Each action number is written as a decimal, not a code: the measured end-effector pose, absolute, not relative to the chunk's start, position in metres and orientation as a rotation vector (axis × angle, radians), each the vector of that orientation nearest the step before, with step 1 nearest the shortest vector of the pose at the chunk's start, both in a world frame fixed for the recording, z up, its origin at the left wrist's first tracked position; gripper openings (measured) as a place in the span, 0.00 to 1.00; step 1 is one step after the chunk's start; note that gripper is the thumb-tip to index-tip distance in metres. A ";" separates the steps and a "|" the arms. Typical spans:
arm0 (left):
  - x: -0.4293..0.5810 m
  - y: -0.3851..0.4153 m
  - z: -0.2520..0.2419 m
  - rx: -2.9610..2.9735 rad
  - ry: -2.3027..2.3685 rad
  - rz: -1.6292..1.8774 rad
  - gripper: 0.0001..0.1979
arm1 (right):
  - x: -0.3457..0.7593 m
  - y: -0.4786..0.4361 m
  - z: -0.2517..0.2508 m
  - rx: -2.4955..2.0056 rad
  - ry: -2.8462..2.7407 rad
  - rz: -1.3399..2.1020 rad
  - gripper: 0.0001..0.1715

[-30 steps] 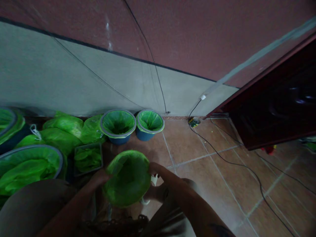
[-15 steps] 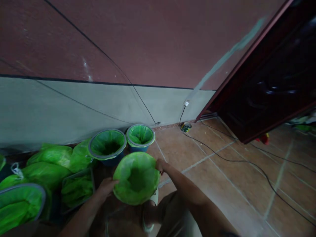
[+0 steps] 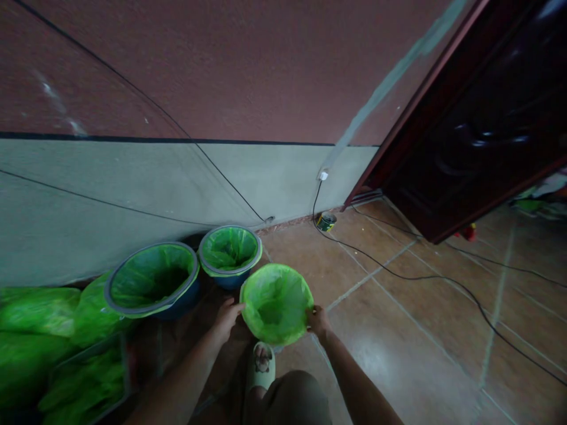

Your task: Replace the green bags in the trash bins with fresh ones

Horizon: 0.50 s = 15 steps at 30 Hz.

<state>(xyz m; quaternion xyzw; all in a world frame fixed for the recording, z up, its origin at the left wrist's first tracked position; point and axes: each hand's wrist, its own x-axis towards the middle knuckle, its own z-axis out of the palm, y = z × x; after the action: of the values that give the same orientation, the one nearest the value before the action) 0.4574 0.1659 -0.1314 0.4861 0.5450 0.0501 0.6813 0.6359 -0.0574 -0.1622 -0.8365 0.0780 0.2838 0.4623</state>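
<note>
A round bin lined with a green plastic bag [image 3: 277, 304] is between my two hands, its mouth tilted up toward me. My left hand [image 3: 229, 317] grips the left side of the rim, over the bag's folded edge. On the opposite side, the fingers of my right hand [image 3: 317, 322] are closed round the rim. The green bag covers the rim, and the outer wall of this bin is hidden. Just behind and to its left stands a smaller blue bin with a grey ring [image 3: 230, 251], lined in green. A larger lined bin [image 3: 153, 277] is left of that.
Full green bags [image 3: 39, 310] and a square crate of green bags [image 3: 86, 383] lie at lower left. A small tin [image 3: 326, 222] stands by the wall near a white plug [image 3: 323, 176]. A black cable [image 3: 425, 276] crosses the tiles toward the dark door [image 3: 478, 130].
Both hands have carried the lined bin to the right, past the smaller bin. The view has shifted too, so the standing bins and bags appear farther left.
</note>
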 end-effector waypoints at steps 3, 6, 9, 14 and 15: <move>0.456 0.155 -0.141 1.102 1.265 0.046 0.29 | 0.606 -0.074 -0.173 -1.928 0.346 0.695 0.25; 0.449 0.140 -0.151 1.095 1.263 -0.037 0.24 | 0.564 -0.077 -0.180 -1.610 0.436 0.720 0.40; 0.451 0.130 -0.165 1.115 1.176 -0.015 0.18 | 0.533 -0.061 -0.186 -1.400 0.481 0.821 0.40; 0.490 0.133 -0.184 1.223 1.176 0.076 0.09 | 0.541 -0.027 -0.197 -1.295 0.462 0.691 0.28; 0.502 0.135 -0.185 1.249 1.157 0.058 0.08 | 0.551 -0.023 -0.199 -1.319 0.472 0.655 0.25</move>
<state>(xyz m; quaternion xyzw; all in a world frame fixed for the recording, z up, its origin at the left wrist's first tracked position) 0.5017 0.1352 -0.1850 0.5515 0.5110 0.0258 0.6588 0.5513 -0.0227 -0.1989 -0.5959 0.2134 0.2959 0.7154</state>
